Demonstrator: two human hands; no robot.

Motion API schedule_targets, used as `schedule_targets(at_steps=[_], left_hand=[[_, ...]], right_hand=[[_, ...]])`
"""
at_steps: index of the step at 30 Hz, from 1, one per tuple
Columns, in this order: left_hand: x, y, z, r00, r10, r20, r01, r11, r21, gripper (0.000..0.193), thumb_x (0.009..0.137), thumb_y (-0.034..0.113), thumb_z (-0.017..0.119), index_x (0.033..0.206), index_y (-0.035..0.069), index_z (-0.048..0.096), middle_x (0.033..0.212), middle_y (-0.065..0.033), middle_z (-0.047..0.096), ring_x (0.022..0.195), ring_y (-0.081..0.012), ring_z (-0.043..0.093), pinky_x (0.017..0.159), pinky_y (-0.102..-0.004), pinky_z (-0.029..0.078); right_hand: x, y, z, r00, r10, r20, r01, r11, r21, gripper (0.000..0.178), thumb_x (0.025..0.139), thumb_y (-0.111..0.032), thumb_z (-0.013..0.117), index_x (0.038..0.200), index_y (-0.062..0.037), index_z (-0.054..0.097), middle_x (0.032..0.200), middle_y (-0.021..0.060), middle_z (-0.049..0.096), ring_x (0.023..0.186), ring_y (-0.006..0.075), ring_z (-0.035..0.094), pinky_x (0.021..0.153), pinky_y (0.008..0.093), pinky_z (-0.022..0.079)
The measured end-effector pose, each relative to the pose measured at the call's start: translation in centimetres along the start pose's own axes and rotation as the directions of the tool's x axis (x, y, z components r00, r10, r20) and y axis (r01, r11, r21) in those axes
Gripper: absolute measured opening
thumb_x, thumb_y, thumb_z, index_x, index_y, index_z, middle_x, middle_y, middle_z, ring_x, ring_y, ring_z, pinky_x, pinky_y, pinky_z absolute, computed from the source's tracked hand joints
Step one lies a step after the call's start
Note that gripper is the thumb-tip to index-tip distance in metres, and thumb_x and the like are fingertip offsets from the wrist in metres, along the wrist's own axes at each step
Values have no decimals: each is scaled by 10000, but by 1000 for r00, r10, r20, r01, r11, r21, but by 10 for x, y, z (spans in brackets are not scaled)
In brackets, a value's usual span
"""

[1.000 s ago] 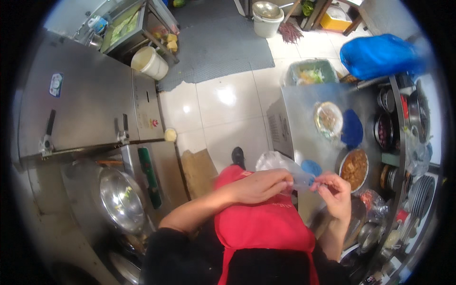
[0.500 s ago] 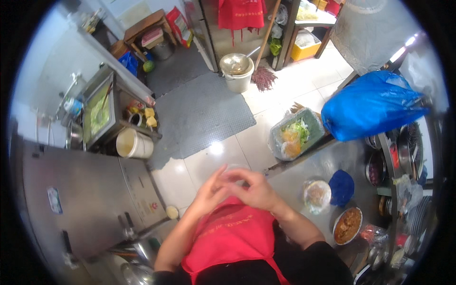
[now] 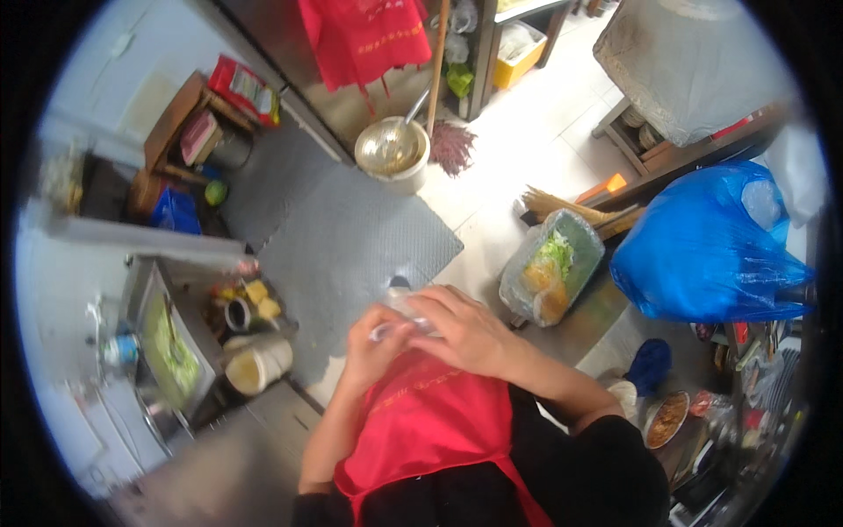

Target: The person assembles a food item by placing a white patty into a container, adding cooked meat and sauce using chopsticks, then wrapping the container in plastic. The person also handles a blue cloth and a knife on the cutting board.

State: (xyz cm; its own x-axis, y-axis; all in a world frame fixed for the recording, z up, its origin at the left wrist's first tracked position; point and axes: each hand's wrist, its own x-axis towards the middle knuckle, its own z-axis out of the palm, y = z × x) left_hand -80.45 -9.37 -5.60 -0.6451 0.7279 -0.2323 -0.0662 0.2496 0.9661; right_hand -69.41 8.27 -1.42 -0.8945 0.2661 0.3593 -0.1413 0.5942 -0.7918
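Observation:
Held together in front of the red apron (image 3: 430,408) I wear, my left hand (image 3: 373,342) and my right hand (image 3: 465,332) have their fingers curled around a crumpled, thin, whitish see-through film (image 3: 406,307). Part of it pokes out above the fingers, and a white fold shows between the hands. Its exact kind cannot be made out, since the fingers cover most of it. Beyond my hands lies a dark ribbed floor mat (image 3: 351,233).
A bin with a clear liner (image 3: 575,255) holds food scraps. Right of it sits a large blue plastic bag (image 3: 702,241); a dish of brown food (image 3: 667,419) is nearer. Ahead stand a white bucket with a strainer (image 3: 391,147) and a mop (image 3: 452,149). A sink (image 3: 171,347) is left.
The view has turned, so the floor mat, bucket and sink sit differently in the picture. My hands stay together near the apron, and the whitish film between them shows more plainly.

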Motion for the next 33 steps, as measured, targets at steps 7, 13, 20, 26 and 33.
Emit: schedule_targets(at_steps=[7,13,20,26,33], left_hand=[[186,60,-18,886,-24,463,21,1000,12,82,975,89,683,957,20,643,920,-67,701,822,-124,651,746,-290,534],[331,116,25,638,131,759,-425,882,204,121,1010,146,606,1086,52,601,900,-162,657,858,-332,663,775,-401,528],[447,180,121,469,537,701,-830,539,142,227,899,41,592,1122,72,617,1004,-162,661,911,-364,666,760,-438,527],[564,211,190,512,478,714,-764,634,123,333,820,17,631,1150,24,674,1074,-191,680,981,-379,670,820,-439,544],[718,217,310,573,-10,820,-2,1000,14,173,1022,91,605,1102,-13,718,1015,-104,721,863,-143,671,770,-288,544]], right_hand=[[92,43,-40,970,233,-71,-241,958,-154,90,889,-65,685,956,-15,653,891,151,619,826,363,632,696,449,512],[150,124,-103,894,304,-328,-400,871,-284,54,945,-47,615,915,-2,619,1048,165,668,952,342,652,845,383,525],[204,236,-196,752,568,-334,-518,823,233,286,1081,-159,448,1289,-9,575,1016,146,651,920,222,611,859,350,499],[245,309,-275,619,687,-382,-447,707,548,206,1015,-36,513,1220,-48,505,1030,74,604,949,133,577,840,283,488],[283,411,-384,638,489,-595,-566,821,68,130,914,-55,622,998,-21,530,930,172,595,857,293,605,772,385,484]])
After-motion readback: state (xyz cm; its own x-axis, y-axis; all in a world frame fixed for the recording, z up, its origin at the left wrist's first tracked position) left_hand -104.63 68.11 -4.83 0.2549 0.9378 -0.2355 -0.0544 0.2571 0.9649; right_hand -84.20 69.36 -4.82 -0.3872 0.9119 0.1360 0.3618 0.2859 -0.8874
